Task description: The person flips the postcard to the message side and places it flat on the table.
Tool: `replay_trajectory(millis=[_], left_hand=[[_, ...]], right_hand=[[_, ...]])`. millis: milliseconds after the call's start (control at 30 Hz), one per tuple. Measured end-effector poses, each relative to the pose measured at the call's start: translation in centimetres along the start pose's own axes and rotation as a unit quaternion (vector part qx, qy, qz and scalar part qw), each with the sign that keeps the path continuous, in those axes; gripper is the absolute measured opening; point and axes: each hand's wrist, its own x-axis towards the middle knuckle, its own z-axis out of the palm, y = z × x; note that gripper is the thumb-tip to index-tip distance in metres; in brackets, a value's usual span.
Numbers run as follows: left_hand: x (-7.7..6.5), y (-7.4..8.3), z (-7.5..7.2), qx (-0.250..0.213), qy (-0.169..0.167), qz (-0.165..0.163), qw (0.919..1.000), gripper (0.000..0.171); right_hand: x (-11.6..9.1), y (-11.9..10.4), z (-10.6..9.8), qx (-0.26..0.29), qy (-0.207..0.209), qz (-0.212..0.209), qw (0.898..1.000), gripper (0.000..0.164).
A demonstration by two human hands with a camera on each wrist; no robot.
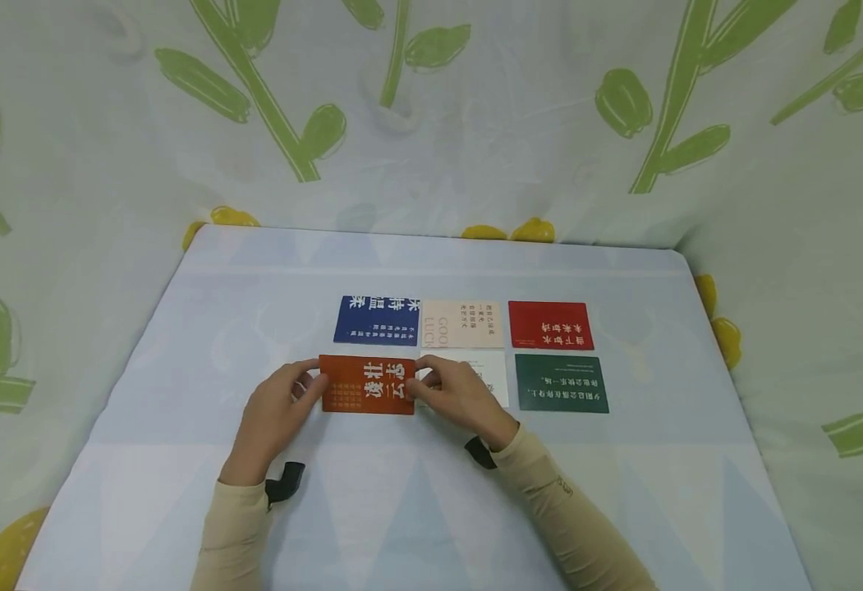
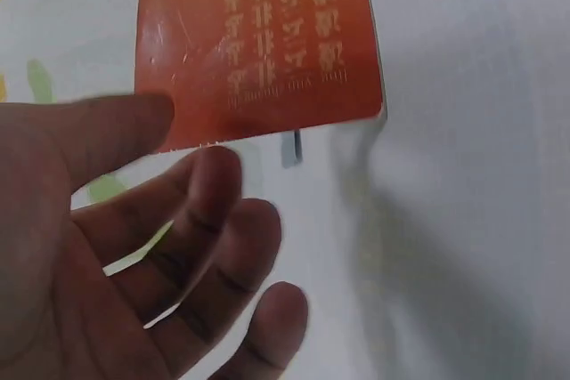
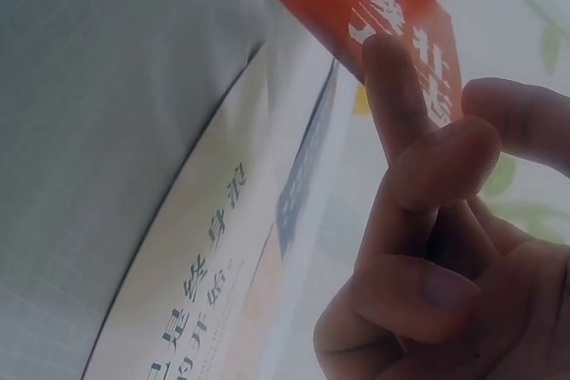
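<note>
An orange-red card with white characters is held by its two short edges, a little above the table. My left hand pinches its left edge; in the left wrist view the thumb lies against the card while the other fingers curve below it. At the opposite edge my right hand pinches the card between thumb and finger. Under that hand lies a white card, partly covered by it. Just beyond the orange card is a blue card, lying flat with white characters.
A cream card lies right of the blue one, followed by a red card. Below the red card is a green card. All rest on a pale blue-white tabletop, with a leaf-patterned cloth hanging behind it.
</note>
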Motion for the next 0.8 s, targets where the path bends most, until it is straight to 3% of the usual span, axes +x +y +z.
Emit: replay_trajectory(millis=[233, 500, 800], left_hand=[[-0.44, -0.2, 0.06, -0.071, -0.05, -0.023, 0.9959, 0.046], [-0.51, -0.45, 0.09, -0.089, -0.037, -0.005, 0.9954, 0.035], [-0.52, -0.29, -0.34, -0.098, -0.023, -0.004, 0.9949, 0.031]], right_hand=[[-0.33, -0.08, 0.02, 0.006, 0.0, -0.006, 1.0, 0.035], [-0.47, -0.04, 0.08, -0.01, -0.014, 0.001, 1.0, 0.034], [-0.61, -0.24, -0.35, -0.013, 0.0, -0.026, 1.0, 0.029]])
